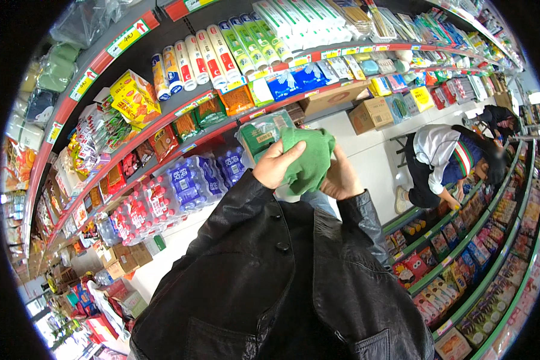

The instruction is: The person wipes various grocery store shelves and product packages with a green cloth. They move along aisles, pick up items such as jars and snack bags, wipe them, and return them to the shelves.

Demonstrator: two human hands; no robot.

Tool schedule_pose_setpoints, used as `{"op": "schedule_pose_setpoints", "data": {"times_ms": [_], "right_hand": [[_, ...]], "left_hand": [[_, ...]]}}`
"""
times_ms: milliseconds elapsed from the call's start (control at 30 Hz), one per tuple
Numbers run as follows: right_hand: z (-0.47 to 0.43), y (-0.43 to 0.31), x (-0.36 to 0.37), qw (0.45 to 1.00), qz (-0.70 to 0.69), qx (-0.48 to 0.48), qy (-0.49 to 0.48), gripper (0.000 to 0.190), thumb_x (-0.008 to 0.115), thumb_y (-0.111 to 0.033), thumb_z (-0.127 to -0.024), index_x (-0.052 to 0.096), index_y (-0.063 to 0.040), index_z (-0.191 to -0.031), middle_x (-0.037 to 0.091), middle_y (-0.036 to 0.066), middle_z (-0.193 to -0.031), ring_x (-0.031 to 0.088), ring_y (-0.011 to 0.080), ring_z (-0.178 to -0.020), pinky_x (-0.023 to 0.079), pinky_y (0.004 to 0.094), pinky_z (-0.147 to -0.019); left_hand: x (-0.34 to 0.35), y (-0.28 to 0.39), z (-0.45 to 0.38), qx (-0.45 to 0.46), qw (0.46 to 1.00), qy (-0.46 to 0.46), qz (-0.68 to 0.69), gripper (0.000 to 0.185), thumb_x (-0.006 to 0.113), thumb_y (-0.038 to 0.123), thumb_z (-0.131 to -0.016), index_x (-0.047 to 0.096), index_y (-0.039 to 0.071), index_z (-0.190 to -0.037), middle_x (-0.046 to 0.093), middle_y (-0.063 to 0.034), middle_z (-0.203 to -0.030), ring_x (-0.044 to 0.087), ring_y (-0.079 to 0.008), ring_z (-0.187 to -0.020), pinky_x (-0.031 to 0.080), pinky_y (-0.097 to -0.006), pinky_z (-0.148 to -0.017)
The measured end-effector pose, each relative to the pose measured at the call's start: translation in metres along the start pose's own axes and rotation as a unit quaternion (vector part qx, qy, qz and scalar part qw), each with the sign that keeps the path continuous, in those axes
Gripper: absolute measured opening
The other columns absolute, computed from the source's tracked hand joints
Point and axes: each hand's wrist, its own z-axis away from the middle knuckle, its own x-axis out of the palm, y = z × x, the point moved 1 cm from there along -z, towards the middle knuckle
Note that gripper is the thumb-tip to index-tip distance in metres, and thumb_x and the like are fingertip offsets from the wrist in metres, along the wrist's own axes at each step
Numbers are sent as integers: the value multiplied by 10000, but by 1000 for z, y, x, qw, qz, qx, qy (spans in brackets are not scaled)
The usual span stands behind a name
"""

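Note:
A crumpled green cloth (pixel 308 157) is held up in front of my chest between my two hands. My left hand (pixel 276 164) grips its left side, with the thumb lying on top of the fabric. At the cloth's right edge is my right hand (pixel 342 175), its fingers partly hidden behind the cloth. Just behind and to the left, a green box in clear plastic wrap (pixel 258 135) is near the lower shelf. Both of my arms are in black leather sleeves.
Store shelving (pixel 193 99) with rolls, snack bags and gloves curves along the far side. Shrink-wrapped bottle packs (pixel 184 184) stand on the left. A cardboard box (pixel 371 116) is on the floor. At right, a person (pixel 441 157) bends over a green-edged shelf (pixel 459 252) of packaged goods.

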Motion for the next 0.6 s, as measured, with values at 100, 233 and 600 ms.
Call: {"op": "schedule_pose_setpoints", "data": {"times_ms": [100,233,600], "right_hand": [[-12,-24,-19,999,25,-10,-30,850,459,-714,-1004,593,45,-1361,679,159,-1303,666,280,-1150,507,413,-1022],[-3,-73,-47,981,148,-116,-48,444,584,-431,-1057,668,-35,-1239,717,74,-1153,660,191,-1061,487,338,-954],[23,-160,-128,941,137,-306,-44,64,581,-157,-1079,583,-93,-1079,510,-74,-818,430,38,-704,355,220,-673]], "left_hand": [[15,-1,-16,-1,998,56,39,384,562,236,-1094,565,25,-1415,656,-37,-1307,614,-125,-1187,495,-302,-1021],[32,-19,-45,20,997,79,-18,380,578,234,-1087,570,26,-1406,654,-31,-1310,611,-121,-1179,491,-305,-1021],[77,-69,-88,18,907,346,-240,258,697,151,-985,619,21,-1194,675,-47,-909,586,-73,-734,465,-260,-633]]}}
